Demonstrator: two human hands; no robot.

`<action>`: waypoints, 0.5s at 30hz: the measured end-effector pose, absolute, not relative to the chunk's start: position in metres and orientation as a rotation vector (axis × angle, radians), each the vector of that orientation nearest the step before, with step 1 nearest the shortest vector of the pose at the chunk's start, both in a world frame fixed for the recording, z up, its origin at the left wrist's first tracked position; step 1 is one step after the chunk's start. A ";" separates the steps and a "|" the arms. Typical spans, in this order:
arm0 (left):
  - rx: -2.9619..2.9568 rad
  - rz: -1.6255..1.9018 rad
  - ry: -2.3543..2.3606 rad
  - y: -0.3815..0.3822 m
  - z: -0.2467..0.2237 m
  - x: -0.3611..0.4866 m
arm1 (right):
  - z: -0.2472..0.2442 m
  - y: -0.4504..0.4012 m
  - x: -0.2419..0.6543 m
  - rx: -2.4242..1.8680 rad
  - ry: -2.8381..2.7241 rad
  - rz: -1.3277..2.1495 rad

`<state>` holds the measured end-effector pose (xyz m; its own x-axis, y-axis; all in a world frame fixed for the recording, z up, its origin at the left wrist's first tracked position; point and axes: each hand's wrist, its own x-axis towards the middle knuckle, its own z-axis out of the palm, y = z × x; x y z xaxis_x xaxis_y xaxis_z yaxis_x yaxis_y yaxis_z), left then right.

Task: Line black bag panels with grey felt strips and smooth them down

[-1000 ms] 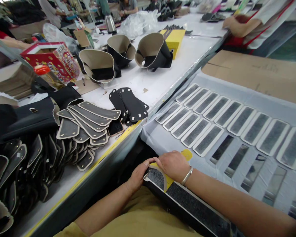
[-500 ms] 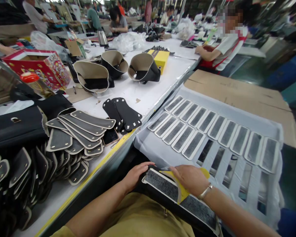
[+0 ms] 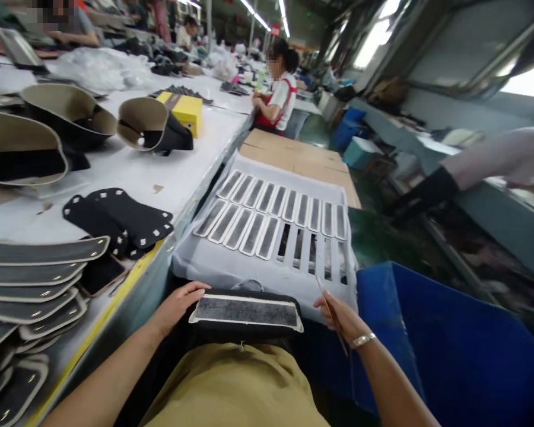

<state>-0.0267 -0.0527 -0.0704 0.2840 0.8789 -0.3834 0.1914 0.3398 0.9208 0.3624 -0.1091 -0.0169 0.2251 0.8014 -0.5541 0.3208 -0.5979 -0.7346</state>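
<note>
A black bag [image 3: 244, 333] lies across my lap, with a long dark-grey panel edged in white [image 3: 247, 311] on its upper face. My left hand [image 3: 180, 305] holds the bag's left end, fingers over the corner and thumb hidden. To the right of the bag and apart from it is my right hand [image 3: 345, 323], closed on a thin yellow-brown sheet [image 3: 336, 320] that appears nearly edge-on. Past the bag, rows of grey white-edged panels [image 3: 269, 237] lie on a cloth-covered board [image 3: 187, 261]. Open slots show between strips at its near right.
Several grey flaps with pale edging [image 3: 35, 255] are piled on the white table [image 3: 178, 172] at left. Black pieces [image 3: 129, 216], open bag bodies [image 3: 142, 118] and a yellow box [image 3: 184, 112] are there too. A blue bin [image 3: 463, 344] stands right; a co-worker [image 3: 278, 98] sits beyond.
The view has swung right. My right hand has lifted the yellow sheet off the panel and moved right. The bag now lies more level, and my left hand remains at its left end.
</note>
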 end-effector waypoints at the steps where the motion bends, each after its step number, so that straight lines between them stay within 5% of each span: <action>1: 1.194 0.572 1.225 -0.048 -0.069 -0.028 | -0.019 -0.123 0.365 -1.944 -0.840 1.484; 9: 2.297 0.319 1.283 -0.054 -0.015 0.032 | -0.061 -0.213 0.357 -1.427 -0.393 1.788; 15: 2.590 -0.043 0.997 -0.082 -0.023 0.131 | -0.082 -0.234 0.344 -1.263 -0.398 1.818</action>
<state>0.1309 -0.0819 -0.0228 0.7499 0.6428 -0.1563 0.6538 -0.6842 0.3231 0.3442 -0.2341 -0.0818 -0.1144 0.7910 -0.6011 -0.4676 -0.5767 -0.6699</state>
